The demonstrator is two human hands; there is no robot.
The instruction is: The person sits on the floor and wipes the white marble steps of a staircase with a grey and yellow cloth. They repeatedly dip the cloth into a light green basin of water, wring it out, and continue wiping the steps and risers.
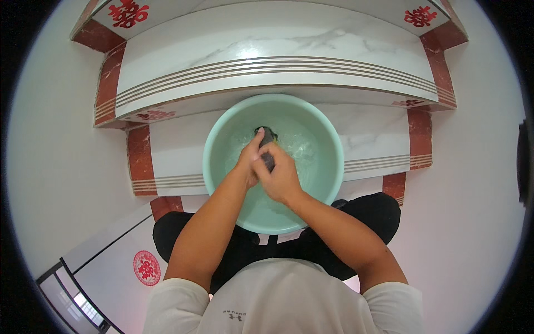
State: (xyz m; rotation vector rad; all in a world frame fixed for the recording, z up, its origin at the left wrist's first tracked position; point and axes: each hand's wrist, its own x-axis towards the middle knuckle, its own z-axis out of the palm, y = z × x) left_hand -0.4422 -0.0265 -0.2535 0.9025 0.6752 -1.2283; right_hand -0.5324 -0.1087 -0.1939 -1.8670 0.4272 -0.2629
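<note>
A light green plastic basin sits in front of me with clear, rippling water in it. Over the water, a dark grey elongated object is held between my hands. Its far end is black with a touch of yellow-green; partly covered by fingers, it cannot be identified exactly. My left hand grips it from the left, the thumb lying along its top. From the right, my right hand curls around its near part, thumb and forefinger pressed to it.
The basin rests on a white marble-look stair tread with reddish-brown borders. A higher step rises beyond it. White walls flank both sides. My black-trousered knees are bent close around the basin. A dark railing stands at lower left.
</note>
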